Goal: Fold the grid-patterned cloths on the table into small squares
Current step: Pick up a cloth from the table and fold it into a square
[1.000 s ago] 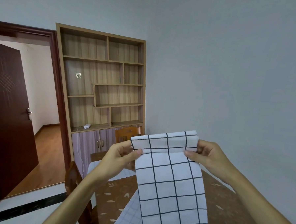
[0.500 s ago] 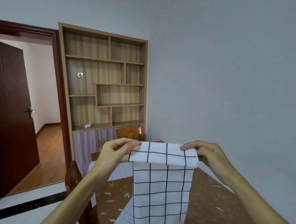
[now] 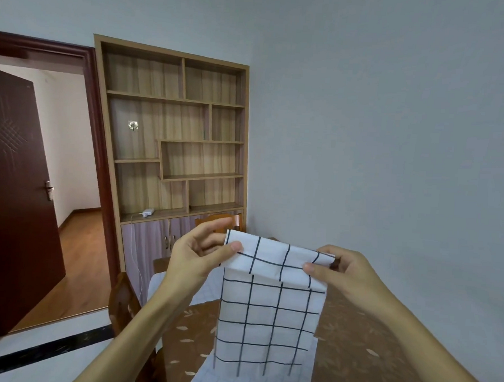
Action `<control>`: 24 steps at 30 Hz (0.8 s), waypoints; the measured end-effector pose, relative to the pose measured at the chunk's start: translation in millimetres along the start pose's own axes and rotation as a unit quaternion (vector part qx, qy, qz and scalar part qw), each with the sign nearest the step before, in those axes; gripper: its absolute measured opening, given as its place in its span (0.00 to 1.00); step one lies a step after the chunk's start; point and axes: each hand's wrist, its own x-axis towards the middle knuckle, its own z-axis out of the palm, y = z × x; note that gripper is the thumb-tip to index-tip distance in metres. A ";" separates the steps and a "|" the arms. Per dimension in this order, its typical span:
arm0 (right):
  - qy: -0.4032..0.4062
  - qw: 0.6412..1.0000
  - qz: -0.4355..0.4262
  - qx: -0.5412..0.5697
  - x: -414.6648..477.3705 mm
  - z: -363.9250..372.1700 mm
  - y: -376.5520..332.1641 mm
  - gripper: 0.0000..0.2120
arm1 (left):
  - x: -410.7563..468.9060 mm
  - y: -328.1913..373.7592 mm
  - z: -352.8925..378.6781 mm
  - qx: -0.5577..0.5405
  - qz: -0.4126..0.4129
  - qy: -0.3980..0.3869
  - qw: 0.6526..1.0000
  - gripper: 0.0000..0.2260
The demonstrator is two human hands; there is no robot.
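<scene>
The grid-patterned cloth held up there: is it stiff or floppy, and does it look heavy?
Probably floppy: the grid-patterned cloth bends over at the top fold and hangs straight down below it. Likely light, since the left hand and right hand hold it up by fingertip pinches alone. Pushed across the table, it would probably wrinkle rather than slide.

My left hand (image 3: pixel 196 256) and right hand (image 3: pixel 344 271) pinch the cloth's (image 3: pixel 267 314) folded top edge; it hangs above the table (image 3: pixel 361 357).
</scene>
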 end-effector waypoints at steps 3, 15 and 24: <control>0.030 0.999 -0.008 0.022 1.2 -0.4 -2.1 0.05 | -2.2 -4.3 -3.6 0.058 -0.048 -0.059 0.995 0.15; 0.012 1.000 0.014 0.015 -3.3 -2.9 -0.3 0.14 | -3.9 -17.0 6.6 0.144 0.016 -0.024 0.989 0.04; 0.041 0.999 -0.014 0.023 -1.9 -2.6 -3.5 0.09 | -6.2 -12.7 0.4 0.144 -0.052 -0.145 0.978 0.15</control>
